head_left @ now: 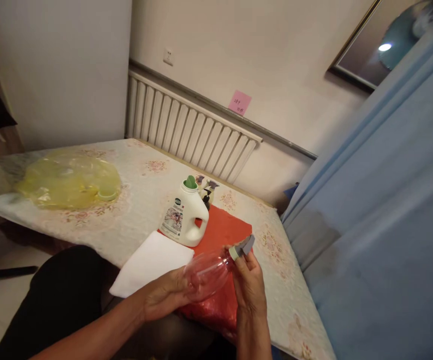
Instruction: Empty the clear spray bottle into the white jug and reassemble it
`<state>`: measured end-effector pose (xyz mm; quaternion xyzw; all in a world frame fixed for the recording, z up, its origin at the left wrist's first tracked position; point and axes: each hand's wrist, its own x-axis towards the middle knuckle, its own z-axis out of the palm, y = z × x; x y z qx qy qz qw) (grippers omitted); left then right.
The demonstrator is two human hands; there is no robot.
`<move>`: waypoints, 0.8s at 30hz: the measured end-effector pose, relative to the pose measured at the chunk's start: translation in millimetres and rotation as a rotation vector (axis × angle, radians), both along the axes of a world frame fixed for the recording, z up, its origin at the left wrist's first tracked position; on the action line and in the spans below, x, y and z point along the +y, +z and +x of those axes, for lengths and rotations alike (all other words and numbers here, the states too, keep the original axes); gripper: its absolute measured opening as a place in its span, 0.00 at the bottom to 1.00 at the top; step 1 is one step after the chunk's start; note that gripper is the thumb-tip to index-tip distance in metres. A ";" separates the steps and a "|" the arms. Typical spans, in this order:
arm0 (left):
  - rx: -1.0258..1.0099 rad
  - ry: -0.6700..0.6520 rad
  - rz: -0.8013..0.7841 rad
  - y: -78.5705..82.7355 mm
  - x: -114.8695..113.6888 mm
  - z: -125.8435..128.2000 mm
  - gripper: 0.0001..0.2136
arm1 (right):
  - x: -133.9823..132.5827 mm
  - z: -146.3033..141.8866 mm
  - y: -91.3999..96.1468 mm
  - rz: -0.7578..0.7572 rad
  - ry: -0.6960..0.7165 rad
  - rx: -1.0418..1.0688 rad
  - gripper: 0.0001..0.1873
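Observation:
A clear spray bottle (208, 274) with a pale green collar and a grey trigger head lies tilted between both hands, its head up to the right. My left hand (166, 294) is closed around its base end. My right hand (252, 284) grips the neck just below the trigger head (245, 245). Beyond the bottle stands a white detergent jug (188, 212), its green spout insert showing at the open top. Under the jug and the hands lies a red sheet (231, 227), shiny at its near end. A folded white sheet (150, 262) lies left of it.
Behind the jug, partly hidden, stand pump or spray bottles (209, 192). A yellow plastic bag (69, 177) with a pale green cap (107, 194) rests on the left of the flowered tabletop (141, 185). A blue curtain (374, 225) hangs on the right; a radiator (186, 125) lines the wall.

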<state>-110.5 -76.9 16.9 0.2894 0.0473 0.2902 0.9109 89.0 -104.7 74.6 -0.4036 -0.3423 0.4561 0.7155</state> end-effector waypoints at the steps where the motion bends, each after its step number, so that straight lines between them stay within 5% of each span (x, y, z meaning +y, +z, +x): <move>1: 0.032 -0.041 0.000 -3.0 -0.2 -1.5 0.21 | -0.5 -0.7 0.6 -0.011 -0.002 -0.011 0.21; 4: 0.078 -0.106 0.023 -7.2 -0.9 -5.0 0.23 | -3.7 -2.9 2.0 -0.051 -0.012 -0.041 0.22; 9: 0.088 0.008 0.084 0.8 -1.8 -6.2 0.38 | -9.7 -3.0 -1.3 -0.116 -0.049 -0.079 0.24; 19: 0.001 -0.015 -0.085 -20.0 9.0 -4.4 0.24 | -9.0 -3.9 -6.3 -0.148 -0.024 -0.057 0.25; 24: -0.101 0.043 -0.021 -4.7 4.5 -5.7 0.26 | -7.8 -5.7 -4.5 -0.090 -0.020 -0.072 0.25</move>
